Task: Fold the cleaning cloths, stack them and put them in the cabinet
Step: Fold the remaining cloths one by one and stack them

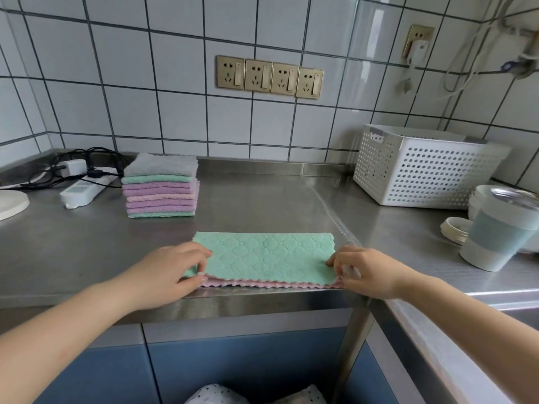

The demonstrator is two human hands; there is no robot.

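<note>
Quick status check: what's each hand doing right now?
Left hand: pinching the left edge of the green quilted cleaning cloth.
Right hand: pinching the same cloth's right edge.

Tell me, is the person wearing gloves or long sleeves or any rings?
No. Both arms are bare all the way to the bottom of the picture, with no sleeves showing. The left hand and the right hand wear no gloves, and no rings, watch or bracelet can be seen.
</note>
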